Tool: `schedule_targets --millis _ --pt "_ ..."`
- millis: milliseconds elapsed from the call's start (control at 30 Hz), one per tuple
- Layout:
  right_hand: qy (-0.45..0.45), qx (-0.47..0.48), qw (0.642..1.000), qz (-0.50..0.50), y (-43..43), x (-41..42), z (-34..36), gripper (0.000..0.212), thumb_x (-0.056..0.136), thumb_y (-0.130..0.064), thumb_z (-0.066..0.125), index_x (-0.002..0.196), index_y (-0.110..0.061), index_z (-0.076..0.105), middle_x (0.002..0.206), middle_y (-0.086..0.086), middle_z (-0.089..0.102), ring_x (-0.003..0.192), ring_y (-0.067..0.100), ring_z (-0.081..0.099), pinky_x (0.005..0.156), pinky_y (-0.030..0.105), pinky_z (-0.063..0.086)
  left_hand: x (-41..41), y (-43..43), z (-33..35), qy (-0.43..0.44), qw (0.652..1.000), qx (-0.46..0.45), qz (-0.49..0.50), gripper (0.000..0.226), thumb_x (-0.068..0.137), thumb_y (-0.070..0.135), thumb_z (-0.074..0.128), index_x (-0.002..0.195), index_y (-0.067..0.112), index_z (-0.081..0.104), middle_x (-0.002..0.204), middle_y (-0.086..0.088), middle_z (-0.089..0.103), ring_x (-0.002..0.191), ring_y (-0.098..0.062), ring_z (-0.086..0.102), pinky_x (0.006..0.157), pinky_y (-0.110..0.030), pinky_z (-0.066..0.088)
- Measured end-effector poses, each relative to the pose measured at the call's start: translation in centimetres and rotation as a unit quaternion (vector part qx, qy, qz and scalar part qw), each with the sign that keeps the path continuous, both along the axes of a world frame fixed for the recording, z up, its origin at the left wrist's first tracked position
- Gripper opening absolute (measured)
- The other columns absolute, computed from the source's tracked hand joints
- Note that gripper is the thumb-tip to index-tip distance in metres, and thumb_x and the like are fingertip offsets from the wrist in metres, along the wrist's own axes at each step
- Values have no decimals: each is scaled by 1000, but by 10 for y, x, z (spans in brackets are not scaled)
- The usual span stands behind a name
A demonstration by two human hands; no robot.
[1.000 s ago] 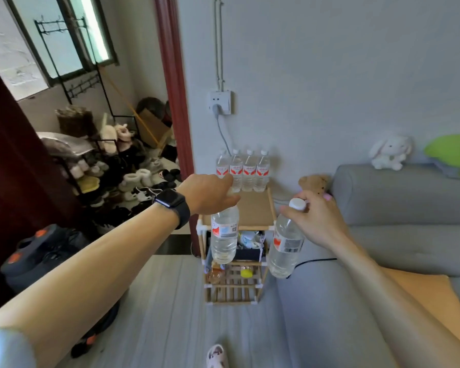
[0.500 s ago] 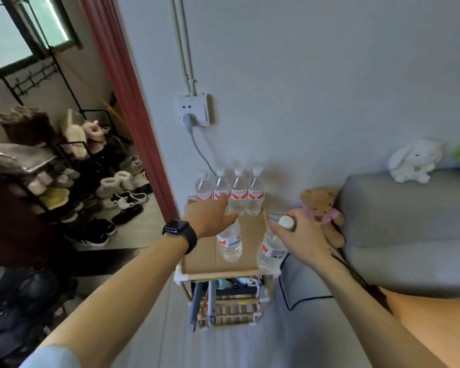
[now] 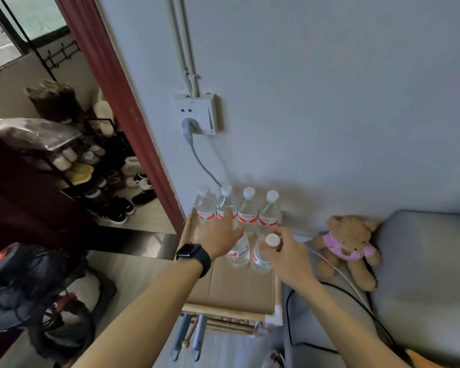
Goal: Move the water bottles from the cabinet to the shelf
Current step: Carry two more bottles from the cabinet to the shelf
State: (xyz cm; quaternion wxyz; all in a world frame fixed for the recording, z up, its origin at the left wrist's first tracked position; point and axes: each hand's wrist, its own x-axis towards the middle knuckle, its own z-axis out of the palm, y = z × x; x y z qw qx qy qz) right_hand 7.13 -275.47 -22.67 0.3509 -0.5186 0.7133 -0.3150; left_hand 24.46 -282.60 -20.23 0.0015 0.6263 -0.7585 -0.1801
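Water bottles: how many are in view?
6. Four bottles stand in a row at the back of the shelf; the left hand holds a fifth bottle, the right hand a sixth bottle, just in front. Lower tiers may hide more.

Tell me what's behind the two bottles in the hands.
A row of four bottles stands against the wall. The left hand, gripping its bottle, covers the second one's lower part; the right hand hides the last one's base.
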Motion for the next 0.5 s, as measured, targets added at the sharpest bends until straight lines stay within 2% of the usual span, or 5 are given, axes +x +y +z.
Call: schedule_targets --millis 100,200,267,400,500 --pt "6 10 1000 14 -6 -1 -5 25 88 -43 66 107 -33 53 85 -18 65 74 -4 59 64 20 43 3 -6 2 38 998 33 -35 32 100 47 36 120 23 41 66 2 58 72 -19 60 77 -32 30" --pt "59 30 996 62 -12 -8 0 30 88 -51 62 114 -42 48 90 -18 65 82 -1 60 72 27 48 17 -13 2 61 987 107 -101 38 98 49 47 125 24 41 79 1 61 77 -19 61 65 -32 41" --pt "115 43 987 100 -13 -13 6 33 89 -55 57 119 -43 49 89 -14 66 83 6 61 75 30 50 27 -16 4 48 981 130 -133 40 95 48 53 128 28 42 94 0 63 87 -21 61 72 -34 48" --pt "232 66 962 128 -12 -22 11 53 89 -58 46 141 -45 40 117 -6 55 105 20 59 92 41 50 34 -17 6 33 981 68 -180 39 95 43 56 130 30 48 114 0 62 98 -21 58 80 -36 49" --pt "240 53 961 130 -10 -23 12 54 93 -53 48 145 -44 39 121 -5 49 105 23 60 92 40 49 29 -13 5 37 978 37 -204 42 96 40 56 135 29 47 125 0 54 104 -23 57 81 -36 49"
